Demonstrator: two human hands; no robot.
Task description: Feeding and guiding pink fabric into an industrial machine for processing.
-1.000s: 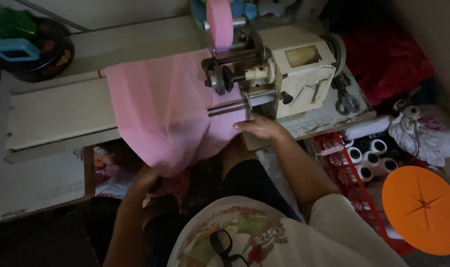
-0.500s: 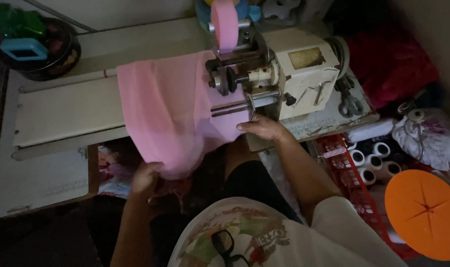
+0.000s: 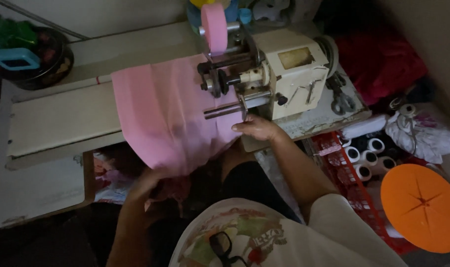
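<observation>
A pink cloth lies over the pale sewing table and hangs off its front edge. It runs under the arm of a cream sewing machine, which carries a pink thread spool on top. My right hand rests flat on the cloth just in front of the needle area, fingers together. My left hand is below the table edge, gripping the hanging lower edge of the pink cloth; its fingers are dim and partly hidden by the fabric.
A dark bowl with a blue frame-shaped object sits at the table's far left. Scissors lie right of the machine. A red crate of thread cones, an orange round lid and red fabric stand at the right.
My left hand has shifted a little to the right under the table edge, gathering the hanging cloth. My right hand stays by the needle.
</observation>
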